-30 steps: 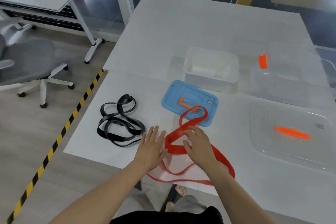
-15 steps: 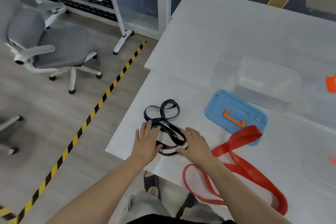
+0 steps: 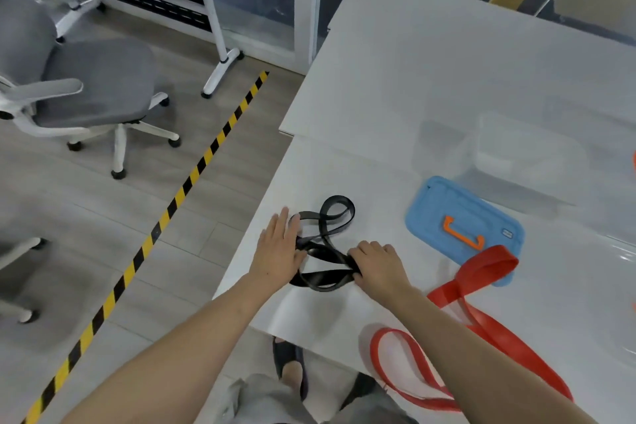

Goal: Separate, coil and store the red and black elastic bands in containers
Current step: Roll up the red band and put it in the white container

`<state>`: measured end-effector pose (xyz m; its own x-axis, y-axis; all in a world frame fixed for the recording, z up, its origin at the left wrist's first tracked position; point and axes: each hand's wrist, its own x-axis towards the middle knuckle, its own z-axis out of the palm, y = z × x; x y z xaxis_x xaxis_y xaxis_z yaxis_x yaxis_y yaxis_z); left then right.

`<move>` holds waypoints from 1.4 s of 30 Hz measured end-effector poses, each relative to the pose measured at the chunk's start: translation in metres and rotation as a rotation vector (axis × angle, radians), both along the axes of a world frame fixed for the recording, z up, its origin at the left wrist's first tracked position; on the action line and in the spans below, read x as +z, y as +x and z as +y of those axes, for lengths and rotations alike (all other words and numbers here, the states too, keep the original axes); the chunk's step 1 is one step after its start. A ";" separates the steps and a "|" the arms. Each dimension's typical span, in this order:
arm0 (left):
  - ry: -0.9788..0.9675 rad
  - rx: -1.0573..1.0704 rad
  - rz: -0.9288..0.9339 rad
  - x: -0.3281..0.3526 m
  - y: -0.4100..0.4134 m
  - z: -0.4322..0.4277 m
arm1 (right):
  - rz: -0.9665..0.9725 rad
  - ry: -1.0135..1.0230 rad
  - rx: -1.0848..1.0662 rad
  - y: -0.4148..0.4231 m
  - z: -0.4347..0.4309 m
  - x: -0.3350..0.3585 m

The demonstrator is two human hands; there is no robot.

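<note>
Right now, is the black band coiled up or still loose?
Still loose. The black band sprawls in uneven, crossing loops on the table, with the left hand flat on it and the right hand gripping it.

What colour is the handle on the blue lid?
Orange, on the blue lid; its handle shows clearly in the head view.

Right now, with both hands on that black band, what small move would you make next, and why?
Probably fold the black band into a tighter coil. It lies in loose, crossed loops on the table; the right hand is closed on one end, the left hand lies flat on the other. The red band lies apart already.
</note>
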<state>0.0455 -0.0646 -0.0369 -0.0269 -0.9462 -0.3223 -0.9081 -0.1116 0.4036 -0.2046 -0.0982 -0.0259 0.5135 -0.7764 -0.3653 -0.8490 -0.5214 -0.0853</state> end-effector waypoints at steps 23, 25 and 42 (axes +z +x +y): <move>0.163 -0.130 0.170 -0.020 0.024 0.008 | 0.183 0.056 0.461 0.043 -0.071 -0.014; 0.150 -0.147 0.166 -0.016 0.020 0.012 | 0.174 0.020 0.454 0.036 -0.061 -0.016; 0.081 -0.158 0.200 0.045 -0.008 0.031 | -0.031 0.084 0.028 0.009 0.008 0.035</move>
